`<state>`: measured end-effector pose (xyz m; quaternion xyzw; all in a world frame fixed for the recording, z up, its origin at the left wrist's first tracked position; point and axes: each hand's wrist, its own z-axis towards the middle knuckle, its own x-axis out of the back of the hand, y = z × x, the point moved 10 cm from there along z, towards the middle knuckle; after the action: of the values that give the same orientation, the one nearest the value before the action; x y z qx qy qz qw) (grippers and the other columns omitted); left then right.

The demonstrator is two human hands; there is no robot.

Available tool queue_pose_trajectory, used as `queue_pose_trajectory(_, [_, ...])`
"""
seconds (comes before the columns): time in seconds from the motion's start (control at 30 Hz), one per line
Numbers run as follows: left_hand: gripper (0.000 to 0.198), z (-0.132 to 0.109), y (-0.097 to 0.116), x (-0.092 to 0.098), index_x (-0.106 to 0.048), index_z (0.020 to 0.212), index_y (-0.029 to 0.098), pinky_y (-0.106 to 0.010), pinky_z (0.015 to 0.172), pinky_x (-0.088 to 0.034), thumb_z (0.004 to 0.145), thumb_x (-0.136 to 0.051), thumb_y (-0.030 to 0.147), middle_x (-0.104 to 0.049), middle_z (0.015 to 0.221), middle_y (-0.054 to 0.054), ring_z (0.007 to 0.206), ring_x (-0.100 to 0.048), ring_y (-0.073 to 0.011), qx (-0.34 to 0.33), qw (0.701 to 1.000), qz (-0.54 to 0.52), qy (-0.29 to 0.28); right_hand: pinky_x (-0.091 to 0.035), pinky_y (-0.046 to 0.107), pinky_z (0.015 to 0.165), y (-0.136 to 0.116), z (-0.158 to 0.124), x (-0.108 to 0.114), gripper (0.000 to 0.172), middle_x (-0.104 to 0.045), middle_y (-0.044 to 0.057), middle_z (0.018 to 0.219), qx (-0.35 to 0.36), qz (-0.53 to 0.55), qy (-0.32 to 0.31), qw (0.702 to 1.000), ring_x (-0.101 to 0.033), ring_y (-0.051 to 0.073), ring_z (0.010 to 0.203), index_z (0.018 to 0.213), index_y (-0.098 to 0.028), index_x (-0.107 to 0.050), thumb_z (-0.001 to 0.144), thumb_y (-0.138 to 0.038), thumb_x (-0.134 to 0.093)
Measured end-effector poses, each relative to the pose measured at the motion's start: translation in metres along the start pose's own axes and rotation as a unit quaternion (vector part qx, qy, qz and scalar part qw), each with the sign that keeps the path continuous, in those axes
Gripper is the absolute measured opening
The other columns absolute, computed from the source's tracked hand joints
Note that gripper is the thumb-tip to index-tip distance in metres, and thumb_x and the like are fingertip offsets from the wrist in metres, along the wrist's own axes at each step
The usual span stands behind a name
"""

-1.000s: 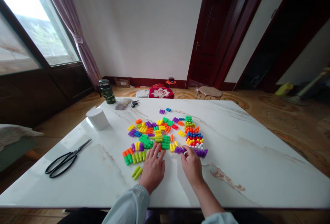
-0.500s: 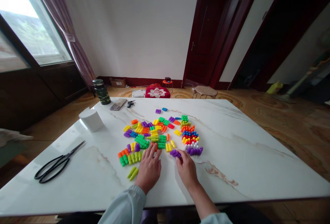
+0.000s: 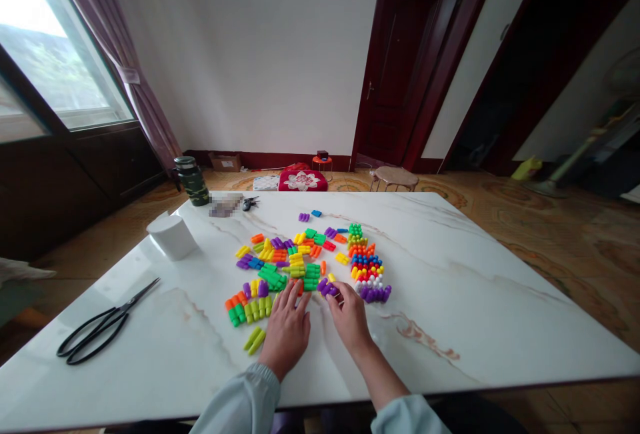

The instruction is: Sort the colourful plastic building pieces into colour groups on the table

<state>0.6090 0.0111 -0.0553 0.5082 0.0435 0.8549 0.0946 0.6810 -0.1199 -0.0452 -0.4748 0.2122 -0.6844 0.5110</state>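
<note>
Blocks (image 3: 326, 287), purple, pinched in right hand (image 3: 349, 317); likely light, stiff, slick, best gripped by sides. Left hand (image 3: 287, 327) loosely spread beside green blocks (image 3: 312, 277), apparently holding none.

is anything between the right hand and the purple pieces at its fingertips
Nothing visible: the fingers of the right hand are right at the purple pieces, with no other piece showing between. A yellow piece shows just beyond the purple ones, away from the hand.
</note>
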Motion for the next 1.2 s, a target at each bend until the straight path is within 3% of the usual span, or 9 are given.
queue_pose_trajectory(0.17, [0.044,0.0,-0.001,-0.002,-0.056,0.128,0.022,-0.052,0.11,-0.038,0.086,-0.047,0.015,-0.047,0.145,-0.009,0.14,-0.033,-0.0303,0.003,1.0,0.003,-0.005,-0.059,0.033,0.076,-0.015,0.007,0.007,0.043,-0.052,0.016,0.129,-0.004,0.122,0.055,0.991,-0.063,0.02,0.106,0.134,-0.021,-0.044,0.091,-0.024,-0.048])
queue_pose_trajectory(0.27, [0.044,-0.001,-0.002,-0.003,-0.056,0.129,0.021,-0.052,0.11,-0.037,0.085,-0.048,0.015,-0.047,0.145,-0.009,0.14,-0.033,-0.0306,0.003,1.0,-0.001,-0.005,-0.056,0.039,0.088,-0.021,-0.004,0.024,0.04,-0.05,0.015,0.132,0.019,0.095,0.085,0.992,-0.057,0.022,0.116,0.133,-0.022,-0.045,0.093,-0.025,-0.048])
queue_pose_trajectory(0.37, [0.044,-0.001,-0.002,-0.003,-0.057,0.128,0.021,-0.053,0.11,-0.038,0.086,-0.048,0.015,-0.047,0.145,-0.009,0.139,-0.034,-0.0307,0.002,1.0,-0.005,-0.006,-0.047,0.048,0.099,-0.015,-0.021,0.059,0.034,-0.053,0.014,0.128,0.049,0.017,0.152,0.987,-0.051,0.024,0.121,0.126,-0.021,-0.052,0.093,-0.028,-0.05])
queue_pose_trajectory(0.5, [0.044,-0.001,-0.002,-0.003,-0.056,0.129,0.02,-0.053,0.11,-0.037,0.087,-0.046,0.015,-0.045,0.147,-0.01,0.14,-0.033,-0.0302,0.006,1.0,-0.003,-0.013,-0.04,0.051,0.104,0.028,-0.032,0.112,0.04,-0.055,0.016,0.125,0.009,-0.057,0.246,0.967,-0.051,0.027,0.12,0.123,-0.016,-0.054,0.091,-0.04,-0.052])
queue_pose_trajectory(0.6, [0.045,-0.001,-0.002,-0.003,-0.055,0.13,0.021,-0.053,0.11,-0.037,0.086,-0.047,0.014,-0.044,0.147,-0.009,0.14,-0.033,-0.0301,0.008,1.0,-0.003,-0.014,-0.036,0.052,0.106,0.08,-0.026,0.13,0.062,-0.052,0.021,0.132,-0.097,-0.093,0.229,0.964,-0.047,0.032,0.125,0.13,-0.011,-0.051,0.089,-0.057,-0.044])
queue_pose_trajectory(0.7, [0.045,-0.001,-0.001,-0.001,-0.056,0.129,0.021,-0.053,0.109,-0.038,0.086,-0.047,0.013,-0.045,0.146,-0.01,0.139,-0.034,-0.0305,0.012,1.0,-0.004,-0.014,-0.027,0.053,0.112,0.121,-0.013,0.125,0.081,-0.048,0.023,0.139,-0.179,-0.085,0.17,0.965,-0.043,0.035,0.131,0.138,-0.008,-0.045,0.086,-0.069,-0.032])
queue_pose_trajectory(0.77, [0.044,-0.001,-0.001,-0.001,-0.056,0.129,0.02,-0.052,0.11,-0.038,0.087,-0.046,0.014,-0.045,0.146,-0.011,0.139,-0.034,-0.0303,0.013,1.0,-0.003,-0.014,-0.023,0.052,0.114,0.132,0.002,0.114,0.085,-0.045,0.02,0.144,-0.184,-0.064,0.129,0.972,-0.04,0.034,0.134,0.143,-0.009,-0.04,0.086,-0.071,-0.027])
queue_pose_trajectory(1.03, [0.047,-0.003,-0.001,0.001,-0.05,0.134,0.018,-0.051,0.112,-0.036,0.088,-0.045,0.013,-0.04,0.15,-0.012,0.142,-0.029,-0.0286,0.015,1.0,-0.012,0.007,-0.026,0.045,0.115,0.152,0.066,0.086,0.085,-0.041,0.012,0.15,-0.144,0.008,0.05,0.988,-0.037,0.029,0.137,0.147,-0.018,-0.036,0.084,-0.074,-0.028])
queue_pose_trajectory(1.2, [0.057,-0.003,-0.001,0.006,-0.033,0.146,0.017,-0.052,0.113,-0.032,0.09,-0.045,0.018,-0.027,0.157,-0.013,0.146,-0.018,-0.0285,0.027,0.999,-0.02,0.01,-0.024,0.046,0.116,0.146,0.087,0.062,0.084,-0.043,0.012,0.148,-0.119,0.022,0.029,0.992,-0.035,0.028,0.138,0.144,-0.018,-0.042,0.084,-0.076,-0.028])
